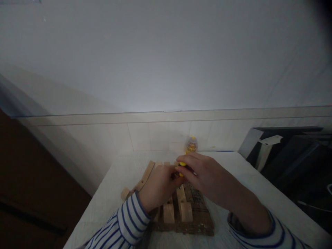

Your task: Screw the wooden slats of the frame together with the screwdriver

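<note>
My right hand (201,171) is closed, its thumb and fingers pinching a small yellow-and-black object (182,164) whose kind I cannot make out. Against it, fingertips nearly meeting, my left hand (161,183) is closed too; what its fingers grip is hidden. Both hands are above several light wooden pieces (168,212) on a dark brown wooden board (207,221). A longer wooden strip with holes (145,175) slants out to the left of my left hand, and a rounded wooden block (125,193) lies near its lower end.
Behind my right hand, by the wall, stands a clear container with yellow contents (191,145). All this rests on a white tabletop (103,204) against a pale wall (166,69). Dark panels with a metal bracket (269,140) lean at the right.
</note>
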Demonstrator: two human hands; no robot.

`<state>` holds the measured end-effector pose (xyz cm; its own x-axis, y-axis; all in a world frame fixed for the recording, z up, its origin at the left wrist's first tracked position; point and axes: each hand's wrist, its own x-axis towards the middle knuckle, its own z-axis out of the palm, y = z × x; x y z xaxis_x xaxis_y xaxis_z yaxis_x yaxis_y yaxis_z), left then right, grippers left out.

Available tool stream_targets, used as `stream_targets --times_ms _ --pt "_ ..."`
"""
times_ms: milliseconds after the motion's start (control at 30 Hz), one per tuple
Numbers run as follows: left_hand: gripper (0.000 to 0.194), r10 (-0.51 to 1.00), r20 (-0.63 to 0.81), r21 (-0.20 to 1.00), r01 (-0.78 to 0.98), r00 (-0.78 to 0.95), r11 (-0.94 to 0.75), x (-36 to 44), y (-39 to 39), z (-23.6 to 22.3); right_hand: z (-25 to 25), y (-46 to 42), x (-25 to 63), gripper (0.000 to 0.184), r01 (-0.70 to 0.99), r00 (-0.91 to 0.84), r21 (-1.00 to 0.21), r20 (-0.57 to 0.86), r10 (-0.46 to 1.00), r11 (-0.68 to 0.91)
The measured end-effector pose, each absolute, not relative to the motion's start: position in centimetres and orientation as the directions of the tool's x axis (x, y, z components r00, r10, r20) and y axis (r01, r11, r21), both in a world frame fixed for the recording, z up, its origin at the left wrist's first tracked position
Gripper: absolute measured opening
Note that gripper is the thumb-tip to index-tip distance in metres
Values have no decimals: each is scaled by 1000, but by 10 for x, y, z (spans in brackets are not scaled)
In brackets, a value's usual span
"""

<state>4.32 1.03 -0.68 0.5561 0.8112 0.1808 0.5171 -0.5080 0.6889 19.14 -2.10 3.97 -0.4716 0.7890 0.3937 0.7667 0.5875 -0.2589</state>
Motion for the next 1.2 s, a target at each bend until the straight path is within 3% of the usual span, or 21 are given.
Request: stream_targets --times_ms 567,933,1100,1200 --pt "20 773 213 700 459 597 -547 41 9 -7 40 -21 191 11 786 -464 -236 385 798 572" --pt "18 757 276 674 442 592 -591 41 11 -11 34 -19 192 10 778 -479 -179 453 752 603" --pt "19 770 229 678 470 595 -565 40 9 -9 38 -26 200 31 818 -406 -166 512 757 550" --pt "20 798 188 645 540 572 -540 38 9 -7 48 -37 208 23 861 -310 -187 544 780 473"
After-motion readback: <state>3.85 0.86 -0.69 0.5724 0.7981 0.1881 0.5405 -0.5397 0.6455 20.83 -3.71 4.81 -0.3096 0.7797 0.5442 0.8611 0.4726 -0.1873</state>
